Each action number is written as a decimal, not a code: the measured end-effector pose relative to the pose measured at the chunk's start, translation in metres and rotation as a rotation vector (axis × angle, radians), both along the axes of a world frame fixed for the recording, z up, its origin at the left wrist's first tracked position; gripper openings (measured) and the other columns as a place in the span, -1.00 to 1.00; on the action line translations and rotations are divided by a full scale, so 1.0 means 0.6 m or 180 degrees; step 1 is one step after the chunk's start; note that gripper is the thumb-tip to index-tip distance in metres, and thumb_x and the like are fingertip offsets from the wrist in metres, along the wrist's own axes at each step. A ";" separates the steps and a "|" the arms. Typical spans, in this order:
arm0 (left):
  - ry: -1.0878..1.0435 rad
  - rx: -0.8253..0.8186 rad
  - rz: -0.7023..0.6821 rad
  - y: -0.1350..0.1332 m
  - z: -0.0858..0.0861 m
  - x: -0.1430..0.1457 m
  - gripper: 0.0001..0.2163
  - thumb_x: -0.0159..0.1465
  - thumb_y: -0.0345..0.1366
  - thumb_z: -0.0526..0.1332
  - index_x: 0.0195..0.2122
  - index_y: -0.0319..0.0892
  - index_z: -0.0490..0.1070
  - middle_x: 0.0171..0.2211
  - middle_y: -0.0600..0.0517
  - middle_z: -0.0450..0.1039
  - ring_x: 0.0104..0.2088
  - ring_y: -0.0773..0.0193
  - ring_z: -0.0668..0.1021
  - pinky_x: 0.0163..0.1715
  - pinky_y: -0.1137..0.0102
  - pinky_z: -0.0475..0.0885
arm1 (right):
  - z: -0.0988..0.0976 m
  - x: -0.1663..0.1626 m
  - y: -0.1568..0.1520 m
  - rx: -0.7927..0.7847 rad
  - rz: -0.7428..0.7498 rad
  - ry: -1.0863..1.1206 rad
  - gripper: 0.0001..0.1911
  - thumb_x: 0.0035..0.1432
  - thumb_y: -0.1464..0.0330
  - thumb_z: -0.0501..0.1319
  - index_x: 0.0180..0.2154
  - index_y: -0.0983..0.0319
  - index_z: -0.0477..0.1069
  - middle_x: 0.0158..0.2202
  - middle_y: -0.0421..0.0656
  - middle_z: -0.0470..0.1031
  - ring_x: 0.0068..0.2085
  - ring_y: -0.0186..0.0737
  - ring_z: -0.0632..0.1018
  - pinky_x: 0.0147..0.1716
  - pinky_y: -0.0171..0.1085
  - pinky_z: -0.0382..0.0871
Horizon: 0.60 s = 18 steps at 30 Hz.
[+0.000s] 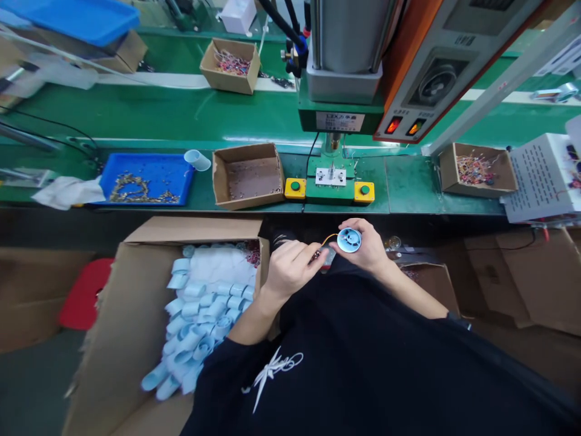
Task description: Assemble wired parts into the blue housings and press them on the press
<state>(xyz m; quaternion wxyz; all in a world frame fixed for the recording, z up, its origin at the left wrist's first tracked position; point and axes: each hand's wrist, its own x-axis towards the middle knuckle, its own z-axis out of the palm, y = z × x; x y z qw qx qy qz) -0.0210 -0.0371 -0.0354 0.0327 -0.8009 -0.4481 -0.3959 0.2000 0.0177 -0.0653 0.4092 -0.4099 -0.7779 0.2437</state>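
My right hand is wrapped round a light-blue plastic cylinder, its round end with dark slots facing up. A thin orange wire runs from the cylinder to my left hand, whose fingers are pinched together on it. Something small and dark shows at the left fingertips, too small to make out. Both hands are held in front of my body, just short of the bench edge. Beside my left forearm, an open carton holds many light-blue cylinders.
On the bench stands a press with a metal fixture between two green buttons. To its left are a cardboard box, a blue tray of small metal parts and a loose cylinder. A box of wired parts sits right.
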 end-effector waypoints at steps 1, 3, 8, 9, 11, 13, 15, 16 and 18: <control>0.0100 0.0086 0.0046 0.000 0.002 0.001 -0.94 0.39 -0.34 0.33 -0.22 -0.21 0.56 -0.47 0.02 0.54 -0.46 0.26 0.54 -0.38 0.33 0.41 | -0.002 -0.001 -0.002 -0.0117 -0.0032 -0.0049 -0.53 0.16 0.08 0.47 -0.09 0.15 0.34 -0.12 -0.05 0.59 -0.10 -0.06 0.63 -0.07 -0.08 0.57; 0.0190 0.0159 0.0073 0.002 0.005 0.004 -0.95 0.39 -0.36 0.32 -0.24 -0.19 0.54 -0.47 0.03 0.53 -0.45 0.25 0.53 -0.37 0.31 0.39 | -0.005 -0.002 -0.004 -0.0158 -0.0003 -0.0163 -0.49 0.17 0.11 0.46 0.00 0.17 0.34 -0.11 -0.04 0.56 -0.09 -0.03 0.62 -0.05 -0.05 0.56; 0.0133 0.0211 0.0044 0.006 0.010 0.012 -0.96 0.37 -0.40 0.31 -0.25 -0.16 0.52 -0.49 0.05 0.48 -0.45 0.23 0.53 -0.38 0.29 0.37 | -0.001 -0.007 -0.008 0.0499 0.0171 -0.0364 -0.47 0.22 0.28 0.37 0.17 0.18 0.28 0.01 0.05 0.51 0.05 0.10 0.55 0.05 0.12 0.49; 0.0128 0.0267 0.0051 0.006 0.010 0.013 -0.97 0.37 -0.40 0.32 -0.24 -0.16 0.52 -0.49 0.05 0.48 -0.44 0.22 0.54 -0.37 0.29 0.38 | 0.000 -0.008 -0.009 0.0603 0.0174 -0.0336 -0.49 0.22 0.29 0.37 0.14 0.18 0.30 -0.01 0.05 0.50 0.04 0.10 0.55 0.02 0.10 0.50; 0.0132 0.0394 0.0057 0.006 0.007 0.016 -0.96 0.35 -0.42 0.33 -0.21 -0.17 0.52 -0.48 0.04 0.49 -0.43 0.21 0.55 -0.37 0.28 0.38 | 0.002 -0.011 -0.012 0.0706 0.0183 -0.0247 -0.56 0.22 0.31 0.37 0.08 0.18 0.31 -0.05 0.03 0.51 0.01 0.06 0.56 -0.03 0.04 0.53; 0.0112 0.0454 0.0037 0.008 0.001 0.017 -0.94 0.34 -0.43 0.34 -0.18 -0.18 0.52 -0.47 0.03 0.49 -0.42 0.20 0.55 -0.37 0.27 0.37 | 0.002 -0.013 -0.016 0.0616 0.0203 -0.0204 -0.60 0.24 0.30 0.37 0.05 0.17 0.31 -0.05 0.02 0.52 -0.01 0.02 0.59 -0.06 -0.02 0.55; 0.0090 0.0416 0.0010 0.009 -0.006 0.018 -0.94 0.35 -0.42 0.34 -0.17 -0.17 0.53 -0.47 0.03 0.48 -0.42 0.20 0.54 -0.38 0.27 0.36 | 0.001 -0.014 -0.019 0.0390 0.0196 -0.0195 -0.63 0.26 0.28 0.36 0.03 0.15 0.31 -0.04 0.00 0.54 -0.03 -0.02 0.61 -0.05 -0.05 0.57; 0.0103 0.0384 0.0006 0.010 -0.009 0.019 -0.95 0.36 -0.41 0.33 -0.17 -0.17 0.53 -0.48 0.04 0.47 -0.42 0.21 0.54 -0.39 0.27 0.35 | 0.000 -0.014 -0.020 0.0285 0.0189 -0.0196 -0.64 0.26 0.28 0.35 0.02 0.15 0.31 -0.05 -0.01 0.54 -0.04 -0.03 0.61 -0.05 -0.05 0.57; 0.0201 0.0372 0.0019 0.012 -0.014 0.021 -0.97 0.37 -0.40 0.32 -0.19 -0.16 0.53 -0.49 0.05 0.44 -0.44 0.22 0.52 -0.40 0.27 0.34 | 0.000 -0.015 -0.022 0.0200 0.0191 -0.0208 -0.65 0.26 0.28 0.35 0.02 0.15 0.32 -0.07 -0.02 0.55 -0.06 -0.03 0.62 -0.05 -0.04 0.57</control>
